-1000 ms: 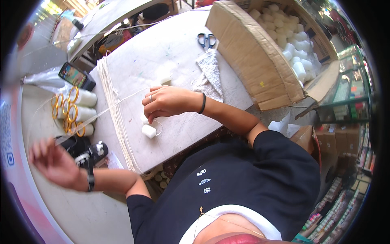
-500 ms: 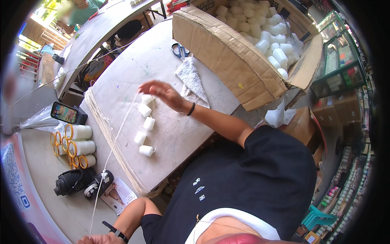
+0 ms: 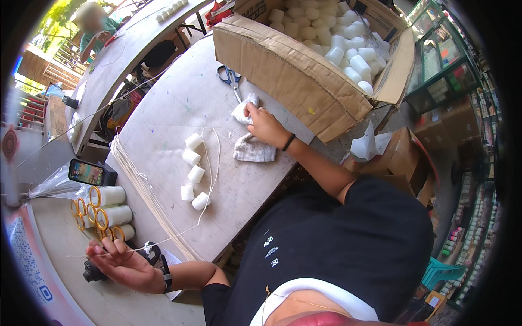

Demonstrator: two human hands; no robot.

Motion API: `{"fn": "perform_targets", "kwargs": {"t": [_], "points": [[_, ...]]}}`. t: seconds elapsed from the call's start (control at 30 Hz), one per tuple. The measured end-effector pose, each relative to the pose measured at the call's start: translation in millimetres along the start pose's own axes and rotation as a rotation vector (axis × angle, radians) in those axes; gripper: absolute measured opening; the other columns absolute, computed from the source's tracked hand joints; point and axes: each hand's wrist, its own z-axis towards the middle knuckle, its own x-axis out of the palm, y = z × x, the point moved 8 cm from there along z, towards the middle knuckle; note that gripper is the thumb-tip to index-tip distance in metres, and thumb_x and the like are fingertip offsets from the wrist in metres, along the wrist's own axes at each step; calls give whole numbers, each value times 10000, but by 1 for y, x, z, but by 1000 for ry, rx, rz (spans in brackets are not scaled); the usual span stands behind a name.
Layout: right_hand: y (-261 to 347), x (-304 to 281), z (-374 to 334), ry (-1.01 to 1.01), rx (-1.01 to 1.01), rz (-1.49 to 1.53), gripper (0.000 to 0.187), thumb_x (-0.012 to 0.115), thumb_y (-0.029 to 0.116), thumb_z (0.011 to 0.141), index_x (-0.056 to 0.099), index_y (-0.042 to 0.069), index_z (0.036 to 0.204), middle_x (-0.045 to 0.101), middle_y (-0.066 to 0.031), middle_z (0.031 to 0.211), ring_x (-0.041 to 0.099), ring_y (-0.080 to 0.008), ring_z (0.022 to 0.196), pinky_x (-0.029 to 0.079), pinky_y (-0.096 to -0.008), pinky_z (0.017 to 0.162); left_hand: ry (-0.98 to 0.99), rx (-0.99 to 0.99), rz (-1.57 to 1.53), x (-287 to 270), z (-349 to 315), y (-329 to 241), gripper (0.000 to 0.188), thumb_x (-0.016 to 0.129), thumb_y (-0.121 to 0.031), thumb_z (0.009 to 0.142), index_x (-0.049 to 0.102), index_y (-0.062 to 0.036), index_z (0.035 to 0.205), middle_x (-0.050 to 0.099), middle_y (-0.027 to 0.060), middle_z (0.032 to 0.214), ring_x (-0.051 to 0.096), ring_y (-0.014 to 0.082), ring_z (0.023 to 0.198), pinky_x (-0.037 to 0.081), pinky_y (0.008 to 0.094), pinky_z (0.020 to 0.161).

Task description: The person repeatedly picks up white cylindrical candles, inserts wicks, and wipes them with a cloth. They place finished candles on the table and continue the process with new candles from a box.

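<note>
We see a grey, matte table [image 3: 163, 108], and beyond the right fingers a big brown cardboard box [image 3: 293, 70] heaped with smooth white cylinders [image 3: 348, 49]. The right hand [image 3: 266, 126] rests on a limp, crumpled white cloth [image 3: 251, 146], fingers curled and pinching its upper fold; blue-handled scissors [image 3: 231, 79] lie just beyond those fingers. To their left, five short white cylinders [image 3: 193, 174] sit in a loose row, looped by a thin pale string [image 3: 212, 179]. That string runs off the table edge to the left hand [image 3: 128, 266], held low and palm-up, fingers loosely closed on the strand. Beside these fingers lie yellow-rimmed white spools [image 3: 109, 209]. We judge that the string feeds best if kept lightly taut and clear of the table edge, while the cloth stays bunched under a firm pinch.
</note>
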Motion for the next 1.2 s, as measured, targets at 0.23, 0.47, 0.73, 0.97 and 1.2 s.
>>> {"fn": "perform_targets", "kwargs": {"t": [0.23, 0.47, 0.73, 0.97, 1.2], "points": [[145, -147, -94, -175, -467, 114, 332, 612, 15, 880, 579, 80, 1204, 597, -176, 1030, 664, -369, 842, 534, -433, 728, -28, -139, -93, 8, 0, 55, 288, 552, -193, 1018, 545, 10, 1222, 437, -25, 880, 282, 47, 601, 251, 217, 494], [128, -300, -71, -497, -341, -159, 350, 507, 247, 1013, 522, 59, 1308, 661, -167, 1031, 632, -263, 1028, 464, -344, 938, 2, -173, -100, 19, -1, 69, 262, 565, -210, 1013, 565, -3, 1174, 392, -24, 836, 254, 47, 578, 199, 220, 474], [-18, -388, -16, -509, 143, -1034, 230, 494, 192, 1003, 507, 19, 1155, 575, -94, 848, 590, -242, 822, 456, -353, 756, -35, -185, -100, 12, -5, 77, 277, 553, -190, 1017, 549, 4, 1215, 410, -24, 850, 265, 44, 581, 227, 215, 482], [-40, -344, 18, -52, -62, -762, 447, 627, 381, 925, 621, -65, 961, 654, -246, 927, 631, -402, 903, 495, -443, 768, -48, -228, -120, 26, -13, 84, 239, 545, -208, 1021, 566, 8, 1122, 417, -15, 821, 263, 38, 563, 213, 209, 470], [-58, -308, 6, 302, 154, -880, 616, 750, 492, 798, 643, -97, 944, 670, -279, 917, 665, -390, 875, 509, -436, 779, -39, -240, -84, 27, -24, 83, 217, 534, -171, 1022, 604, 16, 1105, 448, -28, 786, 291, 26, 570, 232, 196, 483]]}}
